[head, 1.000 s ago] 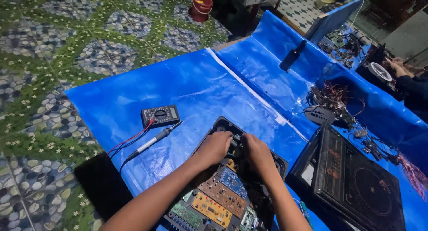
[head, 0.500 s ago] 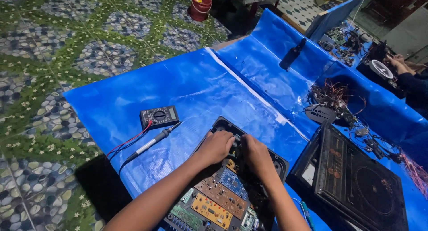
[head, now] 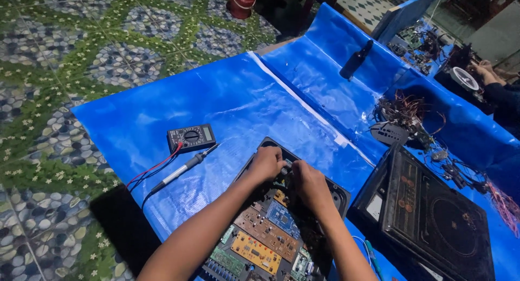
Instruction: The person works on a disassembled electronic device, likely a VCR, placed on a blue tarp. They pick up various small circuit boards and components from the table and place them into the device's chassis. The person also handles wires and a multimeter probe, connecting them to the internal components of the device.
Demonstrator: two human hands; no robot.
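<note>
Left hand (head: 266,164): showing bare, wearing no glove or ring.
Right hand (head: 310,182): showing bare likewise.
Forearms: showing uncovered, wearing no sleeves, watch or bands.

A glossy, crinkled blue plastic sheet (head: 227,97) covers the counter. The multimeter (head: 190,137) has a matt dark plastic case. The opened black casing (head: 336,197) looks like matt plastic, and the cooktop panel (head: 439,221) beside it is smooth, faintly shiny glass or plastic.

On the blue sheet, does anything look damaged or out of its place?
Yes. The black casing under the left hand and right hand lies opened, its circuit boards bare. Its dark glass top lies apart at the right, and loose wires sprawl beyond it.
</note>
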